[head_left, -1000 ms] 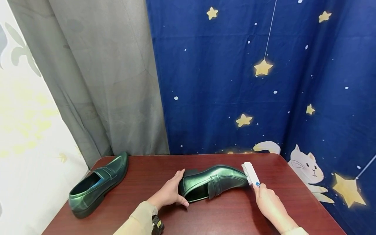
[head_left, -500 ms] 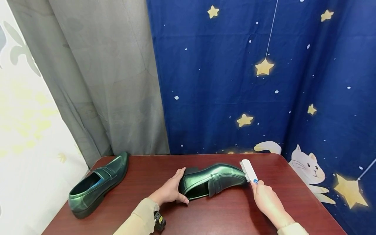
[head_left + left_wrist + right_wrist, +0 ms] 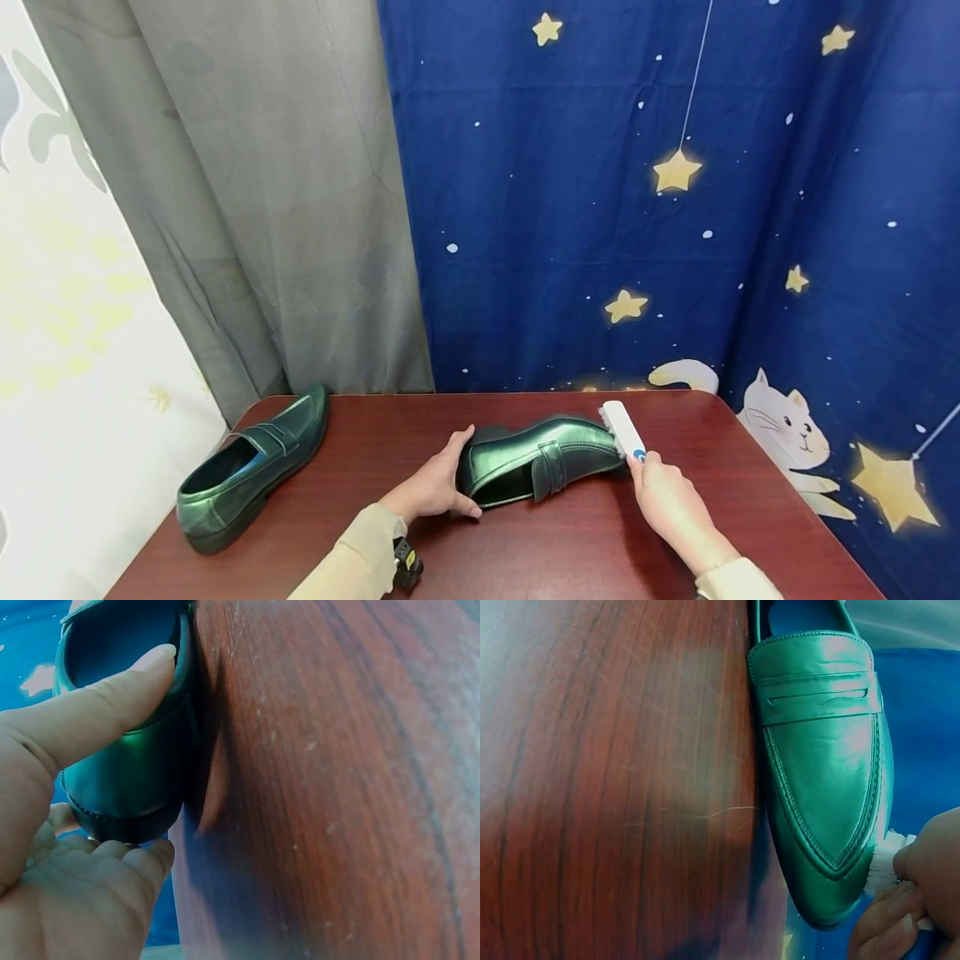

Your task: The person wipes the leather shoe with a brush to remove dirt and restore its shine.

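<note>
A shiny green loafer (image 3: 577,446) lies tilted on its side at the middle of the table, its opening facing the person. My left hand (image 3: 435,487) grips its heel, thumb at the opening's rim and fingers round the back; the left wrist view shows this hand (image 3: 82,825) around the heel (image 3: 127,780). In my right hand (image 3: 671,500) is a white brush (image 3: 624,428), its bristles against the toe. The right wrist view shows the bristles (image 3: 883,864) touching the side of the toe (image 3: 825,892), with the fingers (image 3: 892,922) curled round the handle.
A second green loafer (image 3: 255,467) stands at the left of the reddish-brown table (image 3: 540,554). Behind the table hang a grey curtain (image 3: 300,208) and a blue curtain (image 3: 555,208) with stars.
My right hand has moved the brush left and slightly away from the person, along the toe. The left hand and the gripped loafer have stayed nearly still.
</note>
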{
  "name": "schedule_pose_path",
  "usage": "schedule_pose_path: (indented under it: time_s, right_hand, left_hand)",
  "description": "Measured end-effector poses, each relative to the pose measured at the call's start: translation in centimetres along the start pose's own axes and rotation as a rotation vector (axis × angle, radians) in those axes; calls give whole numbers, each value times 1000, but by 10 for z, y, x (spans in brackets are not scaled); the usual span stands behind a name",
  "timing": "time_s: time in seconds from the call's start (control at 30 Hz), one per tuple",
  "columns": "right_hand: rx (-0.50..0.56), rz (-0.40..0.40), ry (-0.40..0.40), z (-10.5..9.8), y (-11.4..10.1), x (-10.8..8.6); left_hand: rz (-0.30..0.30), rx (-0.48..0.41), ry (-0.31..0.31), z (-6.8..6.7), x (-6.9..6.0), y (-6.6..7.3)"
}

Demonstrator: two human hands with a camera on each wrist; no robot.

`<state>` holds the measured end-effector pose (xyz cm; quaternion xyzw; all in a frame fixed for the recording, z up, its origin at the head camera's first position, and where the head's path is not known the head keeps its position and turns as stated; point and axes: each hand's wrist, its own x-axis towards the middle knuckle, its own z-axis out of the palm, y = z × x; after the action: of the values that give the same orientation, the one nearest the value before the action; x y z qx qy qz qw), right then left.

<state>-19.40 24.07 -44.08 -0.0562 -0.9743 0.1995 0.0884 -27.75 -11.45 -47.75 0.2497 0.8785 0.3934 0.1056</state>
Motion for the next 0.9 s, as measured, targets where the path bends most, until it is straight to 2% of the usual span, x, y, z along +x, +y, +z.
schedule_pose_path:
  time_s: [0.5, 0.9]
  right_hand:
    - [0, -36, 43, 0, -12, 1]
    - [-29, -45, 14, 0, -18, 4]
  left_hand:
    - [6, -6, 6, 1, 0, -1]
    - [15, 9, 19, 1, 2, -2]
